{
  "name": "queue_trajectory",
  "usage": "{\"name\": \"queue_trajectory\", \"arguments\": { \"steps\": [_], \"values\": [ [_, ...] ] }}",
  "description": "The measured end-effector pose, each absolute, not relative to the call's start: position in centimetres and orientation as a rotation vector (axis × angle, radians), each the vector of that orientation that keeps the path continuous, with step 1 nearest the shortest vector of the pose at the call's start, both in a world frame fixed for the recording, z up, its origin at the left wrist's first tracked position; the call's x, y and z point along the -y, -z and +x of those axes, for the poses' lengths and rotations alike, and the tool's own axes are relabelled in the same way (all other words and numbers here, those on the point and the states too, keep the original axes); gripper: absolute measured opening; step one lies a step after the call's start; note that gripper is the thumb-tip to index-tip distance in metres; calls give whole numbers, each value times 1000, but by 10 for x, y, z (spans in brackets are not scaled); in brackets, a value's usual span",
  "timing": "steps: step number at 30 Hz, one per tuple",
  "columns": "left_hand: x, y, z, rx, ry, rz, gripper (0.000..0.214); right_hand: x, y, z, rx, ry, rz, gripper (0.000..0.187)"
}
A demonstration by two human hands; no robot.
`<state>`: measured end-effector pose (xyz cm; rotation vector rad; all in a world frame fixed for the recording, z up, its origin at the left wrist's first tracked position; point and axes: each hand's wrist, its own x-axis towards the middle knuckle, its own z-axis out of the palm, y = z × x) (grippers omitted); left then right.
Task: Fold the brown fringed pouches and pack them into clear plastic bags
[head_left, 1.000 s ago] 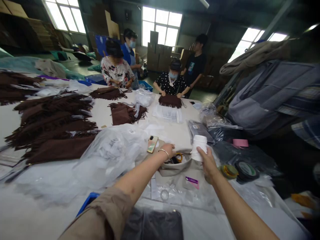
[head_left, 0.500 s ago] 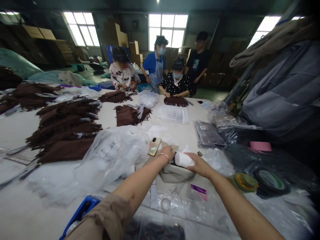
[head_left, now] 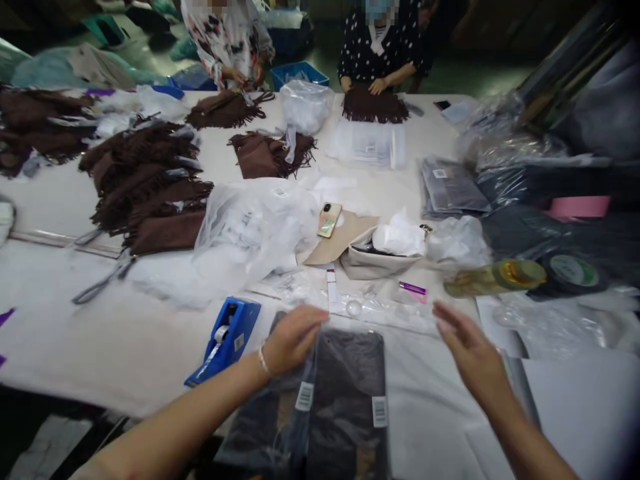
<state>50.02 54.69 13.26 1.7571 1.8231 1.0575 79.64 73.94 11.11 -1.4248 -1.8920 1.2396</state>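
Observation:
My left hand [head_left: 293,340] lies at the top left edge of a transparent plastic bag [head_left: 345,400] holding dark folded garments with white barcode labels. I cannot tell whether its fingers grip the plastic. My right hand [head_left: 467,347] hangs open to the right of the bag, fingers apart, holding nothing. Farther up the table, a beige pouch [head_left: 375,259] has a white wad of soft wrapping [head_left: 399,239] in its mouth. A blue tape dispenser [head_left: 225,340] stands left of my left hand.
A phone [head_left: 329,220] lies by the pouch, beside loose plastic film [head_left: 250,233]. Brown fringed pieces [head_left: 150,187] lie in rows at left. Tape rolls [head_left: 573,272] sit at right. Two co-workers [head_left: 383,57] work at the far side.
Both hands have let go of the white wad, which now sits in the pouch. They have moved toward me over the dark bagged garments, and the view has tilted down.

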Motion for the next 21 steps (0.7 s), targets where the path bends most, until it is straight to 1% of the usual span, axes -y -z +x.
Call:
{"name": "queue_trajectory", "arguments": {
  "steps": [3,5,7,9,11,14,16,18,19,21],
  "values": [
    [-438,-104,517,-1622,-606,1815,41,-630,-50,833,1725,-1601,-1694,67],
    [-392,-87,522,-1650,-424,1746,45,-571,-14,842,1597,-1688,-1800,76],
    [-366,-75,520,-1699,-305,1656,52,-532,9,838,1552,-1701,-1849,79],
    [-355,-67,511,-1682,-238,1607,62,-513,18,825,1640,-1590,-1870,78],
    [-349,-62,498,-1654,-276,1600,62,-510,21,811,1746,-1443,-1897,76],
    [-340,-54,479,-1803,-525,1474,52,-516,20,796,1745,-1322,-1992,77],
    [-331,-46,471,-1965,-670,1201,55,-516,20,790,1715,-1257,-2043,80],
    [-323,-35,469,-2016,-745,886,61,-510,19,784,1704,-1195,-2083,79],
    [-320,-30,470,-2011,-767,761,59,-507,19,782,1705,-1171,-2100,76],
    [-316,-20,476,-1992,-801,615,43,-500,18,778,1721,-1133,-2124,71]
  ]
}}
